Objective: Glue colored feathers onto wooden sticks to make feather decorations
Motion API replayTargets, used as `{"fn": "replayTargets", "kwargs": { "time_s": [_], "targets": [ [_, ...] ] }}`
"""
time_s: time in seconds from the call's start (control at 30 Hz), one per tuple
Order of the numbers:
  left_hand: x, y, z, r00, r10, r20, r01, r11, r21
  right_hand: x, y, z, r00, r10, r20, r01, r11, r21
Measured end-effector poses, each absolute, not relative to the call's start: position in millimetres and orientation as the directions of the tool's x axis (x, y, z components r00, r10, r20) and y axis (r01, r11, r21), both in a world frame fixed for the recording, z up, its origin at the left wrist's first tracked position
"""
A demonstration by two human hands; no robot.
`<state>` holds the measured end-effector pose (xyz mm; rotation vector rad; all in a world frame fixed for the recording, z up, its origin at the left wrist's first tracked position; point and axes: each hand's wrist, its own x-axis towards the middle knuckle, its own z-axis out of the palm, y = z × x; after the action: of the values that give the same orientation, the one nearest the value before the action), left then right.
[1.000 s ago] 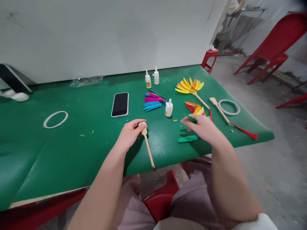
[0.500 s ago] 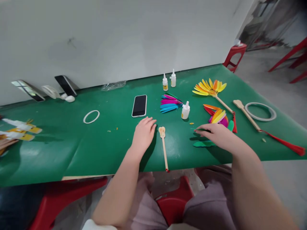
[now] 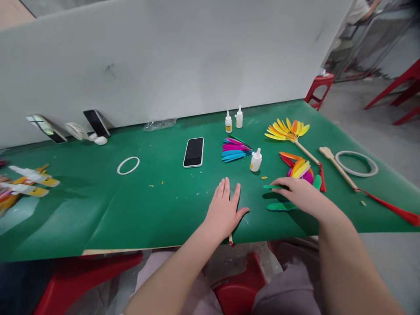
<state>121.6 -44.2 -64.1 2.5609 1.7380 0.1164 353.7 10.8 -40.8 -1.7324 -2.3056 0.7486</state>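
Note:
My left hand (image 3: 225,210), fingers spread, is over a thin wooden fan handle (image 3: 230,239); only the handle's red-tipped lower end shows. My right hand (image 3: 297,192) pinches a green feather (image 3: 269,187) between thumb and fingers, just above the table. Below it lies another green feather (image 3: 278,207), partly covered by the hand. Right behind the hand is a pile of orange, yellow, red and magenta feathers (image 3: 299,168). A white glue bottle (image 3: 256,160) stands between the hands, farther back, beside a bunch of blue and magenta feathers (image 3: 235,149).
On the green table (image 3: 157,218) lie a phone (image 3: 193,152), a white ring (image 3: 128,166), a yellow feather fan (image 3: 288,130), a tasselled wooden handle (image 3: 339,169) and a tape roll (image 3: 356,163). Two more glue bottles (image 3: 229,122) stand near the wall. Someone's yellow-and-white pieces (image 3: 33,181) are at the left.
My left hand has moved right, from beside the wooden handle to over it, spreading its fingers. The green feather in my right hand now shows its flat side. The view has shifted slightly.

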Motion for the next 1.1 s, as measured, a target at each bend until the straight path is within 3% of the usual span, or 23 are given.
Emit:
{"fn": "replayTargets", "kwargs": {
  "time_s": [0.17, 0.3, 0.4, 0.53, 0.7, 0.93, 1.1],
  "targets": [
    [123, -44, -67, 0.381, 0.913, 0.143, 0.921, -0.389, 0.027, 369, 12, -34, -0.177, 0.97, -0.164, 0.859, 0.071, -0.508],
    [123, -42, -73, 0.376, 0.893, 0.248, 0.924, -0.381, -0.029, 385, 10, -26, 0.106, 0.987, -0.117, 0.822, -0.153, -0.548],
    [123, -41, -78, 0.379, 0.873, 0.305, 0.922, -0.384, -0.045, 396, 7, -20, 0.286, 0.957, -0.043, 0.694, -0.238, -0.679],
    [122, -42, -82, 0.355, 0.855, 0.379, 0.931, -0.362, -0.055, 408, 7, -19, 0.397, 0.918, -0.014, 0.494, -0.227, -0.84],
    [124, -46, -80, 0.313, 0.865, 0.392, 0.946, -0.322, -0.044, 412, 12, -25, 0.386, 0.922, -0.03, 0.44, -0.213, -0.872],
    [123, -51, -75, 0.344, 0.909, 0.234, 0.934, -0.356, 0.011, 405, 23, -35, 0.261, 0.952, -0.158, 0.587, -0.286, -0.757],
    [123, -52, -71, 0.308, 0.934, 0.182, 0.944, -0.324, 0.061, 405, 26, -41, 0.309, 0.937, -0.162, 0.57, -0.319, -0.757]
  ]
}}
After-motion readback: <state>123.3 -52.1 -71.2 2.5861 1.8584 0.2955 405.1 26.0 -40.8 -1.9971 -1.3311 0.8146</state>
